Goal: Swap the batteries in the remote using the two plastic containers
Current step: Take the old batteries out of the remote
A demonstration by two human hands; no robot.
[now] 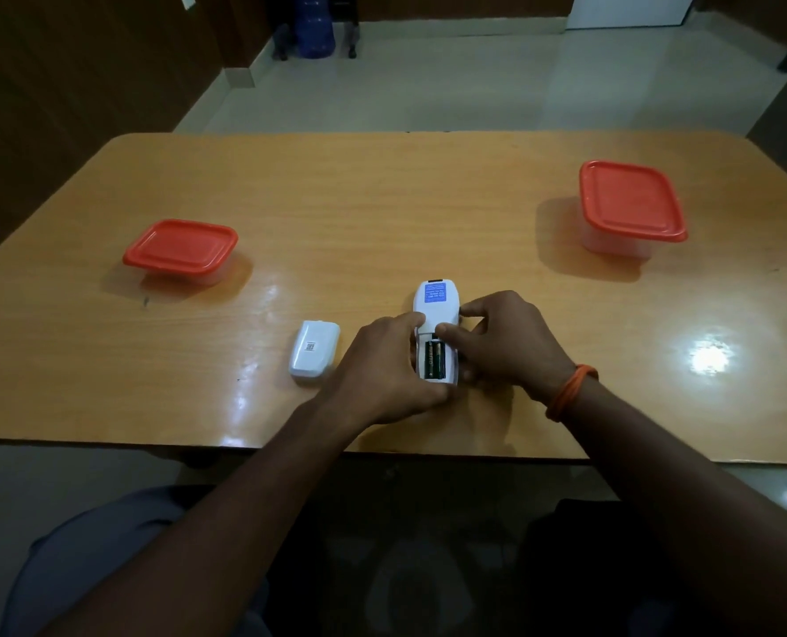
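Two lidded plastic containers sit on the wooden surface (382, 213), well apart: one at left-centre of frame (181, 250), one at upper right (633, 209), both red lids shut, probably one for old cells and one for new. Remote (435, 333) lies face down at lower centre, compartment open for access. Left hand (387, 370) clamps its left edge to steady it; right hand (497, 342) braces the right edge, thumb at the compartment's top edge, likely to pry. Battery cover (314, 354) is parked just left, out of the way. Two dark batteries (433, 359) are not yet removed.
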